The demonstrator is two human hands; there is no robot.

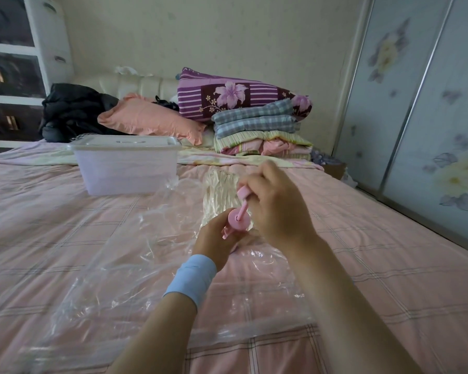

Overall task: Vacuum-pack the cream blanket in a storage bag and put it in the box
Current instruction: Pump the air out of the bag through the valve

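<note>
Bed (376, 247), bag (114, 238) beneath left grip (216, 240)

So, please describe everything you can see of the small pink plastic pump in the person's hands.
The small pink plastic hand pump looks smooth and matte. Its round barrel stands roughly upright over the clear plastic storage bag, near the wrinkled cream blanket inside. A thin pink rod, extended, rises from the barrel to a handle. The left hand grips the barrel and the right hand grips the handle. The pump's base is hidden.
</note>
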